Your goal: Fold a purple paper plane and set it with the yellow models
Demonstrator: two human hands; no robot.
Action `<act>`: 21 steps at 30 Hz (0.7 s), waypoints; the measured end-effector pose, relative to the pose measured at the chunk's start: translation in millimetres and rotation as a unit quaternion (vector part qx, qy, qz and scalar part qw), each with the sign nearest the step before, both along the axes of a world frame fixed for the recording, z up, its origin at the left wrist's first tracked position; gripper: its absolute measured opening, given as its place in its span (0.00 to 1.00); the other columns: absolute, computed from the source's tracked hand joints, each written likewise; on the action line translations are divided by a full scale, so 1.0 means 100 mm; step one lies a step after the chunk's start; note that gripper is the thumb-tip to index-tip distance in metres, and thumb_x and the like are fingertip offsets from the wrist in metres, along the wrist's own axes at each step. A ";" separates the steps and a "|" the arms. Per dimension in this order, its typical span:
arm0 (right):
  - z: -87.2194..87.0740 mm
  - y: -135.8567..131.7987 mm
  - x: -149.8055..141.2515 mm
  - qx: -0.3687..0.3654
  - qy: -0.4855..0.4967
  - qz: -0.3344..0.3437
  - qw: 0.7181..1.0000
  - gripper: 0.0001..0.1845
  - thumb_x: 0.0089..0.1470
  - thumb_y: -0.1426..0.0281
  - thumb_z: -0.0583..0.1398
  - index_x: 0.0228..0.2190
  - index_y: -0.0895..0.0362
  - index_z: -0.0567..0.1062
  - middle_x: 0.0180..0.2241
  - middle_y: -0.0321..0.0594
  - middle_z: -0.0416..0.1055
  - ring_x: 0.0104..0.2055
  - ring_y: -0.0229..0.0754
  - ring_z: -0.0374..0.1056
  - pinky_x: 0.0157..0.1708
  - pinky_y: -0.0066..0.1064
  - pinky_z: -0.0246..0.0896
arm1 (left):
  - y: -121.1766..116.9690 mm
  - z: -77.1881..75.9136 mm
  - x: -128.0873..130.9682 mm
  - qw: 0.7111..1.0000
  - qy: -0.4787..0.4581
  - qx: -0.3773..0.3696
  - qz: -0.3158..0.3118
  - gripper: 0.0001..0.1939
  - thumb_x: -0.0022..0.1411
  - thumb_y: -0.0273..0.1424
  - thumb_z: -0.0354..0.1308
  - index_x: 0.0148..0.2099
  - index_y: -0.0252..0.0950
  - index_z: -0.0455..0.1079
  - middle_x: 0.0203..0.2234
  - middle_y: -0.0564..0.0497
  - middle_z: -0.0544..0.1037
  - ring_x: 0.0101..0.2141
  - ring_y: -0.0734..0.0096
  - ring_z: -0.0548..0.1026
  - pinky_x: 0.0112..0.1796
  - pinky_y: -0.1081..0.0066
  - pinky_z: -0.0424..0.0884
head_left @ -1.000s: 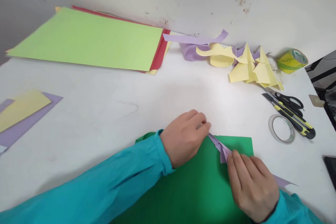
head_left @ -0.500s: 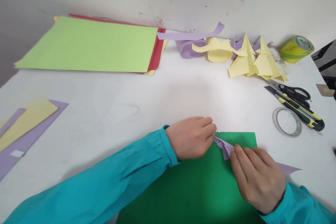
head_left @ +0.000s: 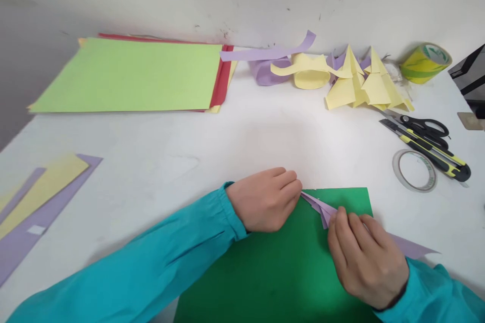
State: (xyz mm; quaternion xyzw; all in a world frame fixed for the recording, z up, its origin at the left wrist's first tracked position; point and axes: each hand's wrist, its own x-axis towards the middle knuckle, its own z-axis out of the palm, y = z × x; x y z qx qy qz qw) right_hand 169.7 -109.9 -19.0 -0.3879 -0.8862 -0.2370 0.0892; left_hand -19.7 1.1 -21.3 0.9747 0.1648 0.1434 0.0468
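Observation:
Over the green sheet (head_left: 273, 272), a folded purple paper piece (head_left: 321, 207) is stretched between both hands. My left hand (head_left: 267, 199) is closed, its fingertips pinching the narrow pointed end near the sheet's back edge. My right hand (head_left: 369, 257) is closed too, with thumb and fingers pressed on the wider end, where layered folds show. Its fingers hide part of the folds. A purple paper point (head_left: 413, 246) sticks out from behind my right hand, on the right of the green sheet; whether it belongs to the held piece I cannot tell.
At the back lie light green sheets (head_left: 132, 75), curled paper strips (head_left: 310, 73), folded yellow paper cones (head_left: 350, 83) and a yellow tape roll (head_left: 424, 63). Scissors (head_left: 428, 128), a cutter knife (head_left: 428, 151) and clear tape (head_left: 415, 170) lie right. Paper scraps (head_left: 45, 192) lie left.
My left hand has shifted slightly left, and more of the purple paper's pointed end shows between the hands. Both hands keep their hold. The whole view has tilted slightly.

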 end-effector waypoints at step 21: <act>-0.01 -0.14 -0.12 0.000 -0.054 -0.014 0.998 0.18 0.48 0.81 0.46 0.33 0.77 0.73 0.35 0.64 0.72 0.35 0.54 0.71 0.39 0.45 0.61 | -0.32 -0.04 0.32 0.990 -0.091 -0.087 -0.060 0.11 0.58 0.21 0.46 0.32 0.27 0.70 0.26 0.48 0.73 0.28 0.69 0.66 0.31 0.68 0.67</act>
